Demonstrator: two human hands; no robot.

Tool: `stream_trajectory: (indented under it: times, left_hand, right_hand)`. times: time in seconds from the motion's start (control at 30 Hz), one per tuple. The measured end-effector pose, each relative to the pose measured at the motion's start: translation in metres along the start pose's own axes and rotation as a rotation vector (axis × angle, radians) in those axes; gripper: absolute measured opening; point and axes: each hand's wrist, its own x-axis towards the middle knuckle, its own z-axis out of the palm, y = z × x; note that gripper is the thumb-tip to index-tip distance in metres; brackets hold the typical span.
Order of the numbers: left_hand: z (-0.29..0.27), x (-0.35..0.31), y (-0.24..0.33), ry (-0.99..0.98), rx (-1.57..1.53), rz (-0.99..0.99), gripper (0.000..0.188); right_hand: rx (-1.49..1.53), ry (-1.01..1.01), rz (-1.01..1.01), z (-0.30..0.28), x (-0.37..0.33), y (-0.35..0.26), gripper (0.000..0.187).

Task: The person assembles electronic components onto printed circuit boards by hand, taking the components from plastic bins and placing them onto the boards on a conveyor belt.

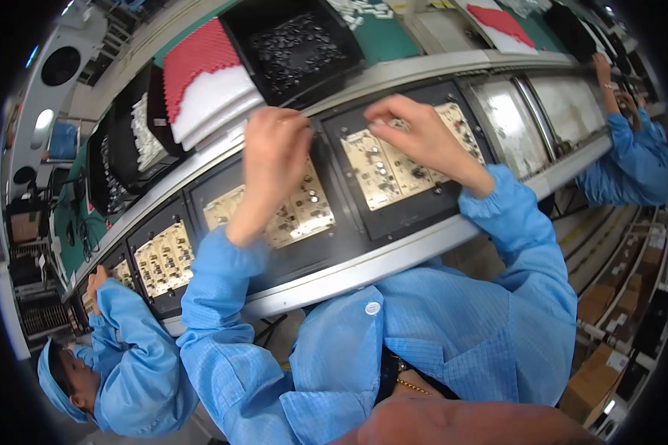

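My left hand [271, 163] is raised over a tan circuit board [315, 211] in a black carrier tray. Its fingers curl inward and are smeared by motion, so I cannot make out whether they hold anything. Over the tan circuit board [371, 167] in the neighbouring carrier is my right hand [423, 141]. The fingers there are bent toward the thumb in a closed shape; what lies between them is too small to name. Both boards carry several small mounted components, and my hands cover parts of them.
A silver conveyor rail [319, 285] runs in front of me. Beyond the line are a black bin of small dark parts [293, 48], stacked white foam sheets [215, 111], red foam [200, 63] and a bin of white parts [148, 133]. Co-workers in blue sit left [145, 371] and right [631, 170].
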Motion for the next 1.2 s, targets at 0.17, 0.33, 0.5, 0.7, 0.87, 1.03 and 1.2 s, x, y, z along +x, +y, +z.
stream_trajectory:
  times: [0.17,0.33,0.5,0.7,0.87,1.03,1.2]
  left_hand:
    - [-0.04,0.007,-0.119,0.167,0.529,-0.266,0.035]
    - [-0.021,0.031,-0.15,0.077,0.489,-0.231,0.032]
    - [-0.013,0.039,-0.156,0.128,0.674,-0.026,0.016]
    - [-0.028,0.037,-0.127,0.27,0.425,-0.086,0.011]
    - [-0.047,-0.023,-0.019,0.035,0.112,-0.124,0.015]
    - [-0.057,-0.076,-0.002,-0.012,0.043,-0.273,0.016]
    - [-0.059,-0.092,-0.005,0.015,0.021,-0.36,0.014]
  right_hand:
    - [0.105,-0.242,-0.123,0.014,-0.017,0.003,0.012]
    - [-0.015,-0.289,-0.186,0.03,-0.018,-0.029,0.012]
    - [0.218,-0.244,0.132,0.027,-0.026,-0.027,0.012]
    - [0.014,-0.284,-0.073,0.055,-0.036,-0.04,0.009]
    - [-0.118,-0.211,-0.303,0.079,-0.043,-0.035,0.009]
    - [-0.183,-0.221,-0.3,0.089,-0.044,-0.038,0.009]
    - [-0.197,-0.179,-0.302,0.097,-0.048,-0.035,0.01]
